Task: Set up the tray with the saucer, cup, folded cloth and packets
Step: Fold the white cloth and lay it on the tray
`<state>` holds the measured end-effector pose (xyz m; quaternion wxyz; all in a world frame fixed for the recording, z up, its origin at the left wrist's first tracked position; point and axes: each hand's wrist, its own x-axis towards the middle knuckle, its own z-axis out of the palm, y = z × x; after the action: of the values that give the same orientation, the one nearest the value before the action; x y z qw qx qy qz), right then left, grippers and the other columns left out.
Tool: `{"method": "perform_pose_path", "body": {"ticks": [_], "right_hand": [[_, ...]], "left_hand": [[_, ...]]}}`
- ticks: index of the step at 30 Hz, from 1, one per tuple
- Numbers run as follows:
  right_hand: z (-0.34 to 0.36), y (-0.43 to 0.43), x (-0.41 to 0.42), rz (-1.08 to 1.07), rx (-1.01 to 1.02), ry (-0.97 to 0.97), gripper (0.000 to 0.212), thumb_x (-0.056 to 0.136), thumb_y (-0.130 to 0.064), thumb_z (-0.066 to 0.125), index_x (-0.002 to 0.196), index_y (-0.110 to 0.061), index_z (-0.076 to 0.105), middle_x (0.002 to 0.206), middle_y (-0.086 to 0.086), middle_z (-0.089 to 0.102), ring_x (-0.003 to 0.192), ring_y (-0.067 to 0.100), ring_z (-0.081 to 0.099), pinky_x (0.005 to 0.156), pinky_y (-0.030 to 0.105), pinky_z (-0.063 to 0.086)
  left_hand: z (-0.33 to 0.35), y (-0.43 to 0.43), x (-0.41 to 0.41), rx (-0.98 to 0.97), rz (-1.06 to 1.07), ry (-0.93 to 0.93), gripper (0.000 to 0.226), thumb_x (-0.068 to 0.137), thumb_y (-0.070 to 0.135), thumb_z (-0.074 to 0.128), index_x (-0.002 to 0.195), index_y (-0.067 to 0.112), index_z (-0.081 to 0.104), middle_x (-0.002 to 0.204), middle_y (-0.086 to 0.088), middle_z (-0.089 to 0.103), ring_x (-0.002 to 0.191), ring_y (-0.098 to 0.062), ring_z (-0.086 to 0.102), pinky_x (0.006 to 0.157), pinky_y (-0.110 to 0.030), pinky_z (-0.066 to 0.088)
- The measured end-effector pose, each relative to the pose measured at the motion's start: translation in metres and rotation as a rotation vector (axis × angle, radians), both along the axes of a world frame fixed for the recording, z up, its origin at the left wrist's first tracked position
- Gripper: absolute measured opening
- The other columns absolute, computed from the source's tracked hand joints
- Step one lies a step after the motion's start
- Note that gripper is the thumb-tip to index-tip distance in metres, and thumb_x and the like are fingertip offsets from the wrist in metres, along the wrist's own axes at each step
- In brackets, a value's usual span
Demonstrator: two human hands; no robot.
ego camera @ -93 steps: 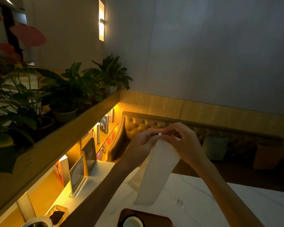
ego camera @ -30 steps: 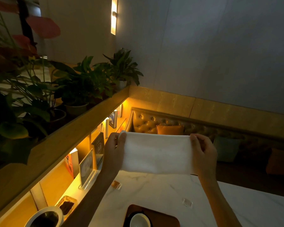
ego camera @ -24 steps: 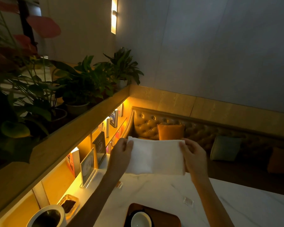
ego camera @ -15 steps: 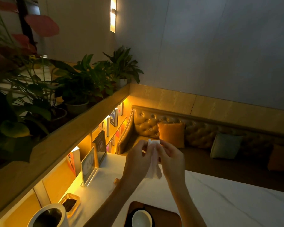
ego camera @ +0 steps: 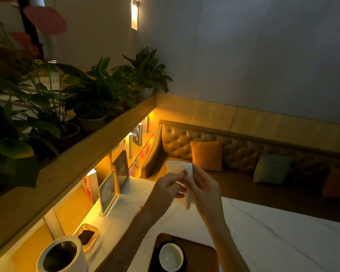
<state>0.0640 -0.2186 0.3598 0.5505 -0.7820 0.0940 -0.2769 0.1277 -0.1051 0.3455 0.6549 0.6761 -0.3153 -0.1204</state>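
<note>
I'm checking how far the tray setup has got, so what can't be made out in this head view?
- Cloth: how many folds, bunched between left hand and right hand.
- Tray: near part cut off by the bottom edge.
- Saucer: dark, mostly under the cup.
- Packets: none recognisable; too dim.

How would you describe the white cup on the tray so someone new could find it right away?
Start at the white marble table and look to its near edge, where a brown wooden tray lies. The cup stands at the tray's left end on a dark saucer. It is small and pale inside, unlike the bigger white container with a dark inside, which stands off the tray to the left.
</note>
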Motion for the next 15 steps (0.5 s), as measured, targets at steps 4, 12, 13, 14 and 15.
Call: {"method": "perform_pose_path", "body": {"ticks": [4, 12, 13, 14, 15], "right_hand": [[0.004, -0.015, -0.002, 0.088, 0.100, 0.079, 0.048, 0.089, -0.014, 0.063, 0.135, -0.022, 0.050, 0.124, 0.004, 0.065, 0.104, 0.017, 0.066, 0.085, 0.044, 0.059], [-0.004, -0.048, -0.005, 0.370, 0.599, 0.106, 0.045, 0.085, -0.019, 0.066, 0.129, -0.022, 0.058, 0.116, 0.011, 0.069, 0.104, 0.030, 0.068, 0.077, 0.038, 0.060], [-0.008, -0.050, -0.005, 0.387, 0.633, 0.109, 0.041, 0.088, -0.020, 0.063, 0.129, -0.019, 0.058, 0.115, 0.013, 0.068, 0.101, 0.029, 0.069, 0.076, 0.036, 0.060], [-0.013, -0.053, -0.006, 0.410, 0.673, 0.124, 0.040, 0.090, -0.023, 0.061, 0.128, -0.014, 0.058, 0.113, 0.017, 0.067, 0.098, 0.027, 0.069, 0.075, 0.035, 0.060], [-0.018, -0.055, -0.007, 0.439, 0.716, 0.154, 0.040, 0.092, -0.026, 0.058, 0.128, -0.009, 0.057, 0.113, 0.020, 0.066, 0.098, 0.028, 0.068, 0.076, 0.036, 0.060]], "left_hand": [[-0.022, 0.009, 0.007, -0.031, 0.304, -0.015, 0.025, 0.094, 0.023, 0.057, 0.109, 0.042, 0.058, 0.114, 0.007, 0.059, 0.104, -0.010, 0.057, 0.071, -0.013, 0.050], [-0.044, 0.033, 0.013, -0.288, -0.166, 0.759, 0.057, 0.085, 0.047, 0.063, 0.132, 0.017, 0.052, 0.130, -0.014, 0.062, 0.121, -0.034, 0.059, 0.098, -0.052, 0.050], [-0.040, 0.032, 0.013, -0.275, -0.147, 0.716, 0.055, 0.086, 0.045, 0.063, 0.133, 0.018, 0.051, 0.130, -0.013, 0.063, 0.120, -0.033, 0.060, 0.097, -0.052, 0.051], [-0.037, 0.030, 0.013, -0.253, -0.103, 0.674, 0.053, 0.087, 0.043, 0.063, 0.133, 0.019, 0.051, 0.128, -0.011, 0.064, 0.117, -0.032, 0.062, 0.096, -0.052, 0.052], [-0.034, 0.029, 0.013, -0.231, -0.053, 0.640, 0.051, 0.088, 0.041, 0.061, 0.133, 0.020, 0.050, 0.126, -0.010, 0.065, 0.114, -0.031, 0.064, 0.095, -0.052, 0.053]]}}
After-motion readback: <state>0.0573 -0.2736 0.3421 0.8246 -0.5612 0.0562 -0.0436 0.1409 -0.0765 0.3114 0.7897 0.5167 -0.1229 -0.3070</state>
